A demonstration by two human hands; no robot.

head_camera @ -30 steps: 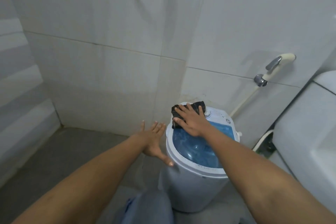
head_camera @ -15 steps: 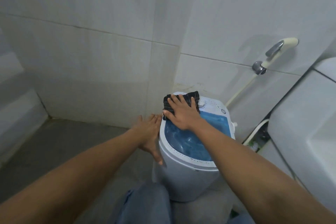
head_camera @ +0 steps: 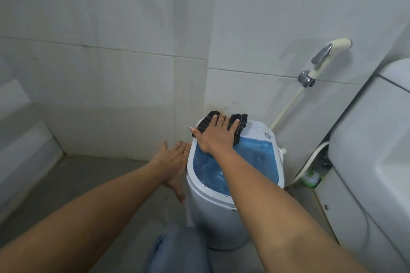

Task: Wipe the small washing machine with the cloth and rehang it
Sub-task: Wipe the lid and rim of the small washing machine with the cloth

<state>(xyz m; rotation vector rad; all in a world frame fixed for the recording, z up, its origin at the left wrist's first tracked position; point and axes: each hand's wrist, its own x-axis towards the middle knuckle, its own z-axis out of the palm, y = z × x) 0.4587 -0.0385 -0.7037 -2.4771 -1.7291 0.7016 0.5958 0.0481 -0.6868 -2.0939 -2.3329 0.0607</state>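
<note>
Since the earlier frames the right hand [head_camera: 216, 137] has pushed the cloth [head_camera: 238, 127] further toward twelve o'clock, up to the back rim of the lid, and the left hand [head_camera: 174, 162] has closed in from nine o'clock until it lies against the side of the small washing machine [head_camera: 213, 224].

Largest first: the washing machine stands on the floor [head_camera: 93, 186] against the tiled wall [head_camera: 133, 73], with a white toilet [head_camera: 372, 157] at its three o'clock. Its blue translucent lid [head_camera: 255, 157] is beaded with water. The cloth, dark and bunched, sits at the lid's twelve o'clock edge, pinned under the right hand. That hand's grip is spread: palm down, fingers fanned flat over the fabric, pressing and not pinching. The left hand's grip is also spread and empty, palm against the drum wall.

To do this wipe well, I would keep the palm flat so the whole cloth bears on the lid, pull long overlapping strokes from twelve back toward six, and let the left hand brace the light tub so it does not rock or slide. The white control strip [head_camera: 258, 129] at one o'clock probably needs a lighter pass around its knob.

Counted: one washing machine, one toilet, one cloth, one spray nozzle [head_camera: 326, 55] on the wall with one hose [head_camera: 286, 106], two hands. No hook or rail for rehanging is in view.
</note>
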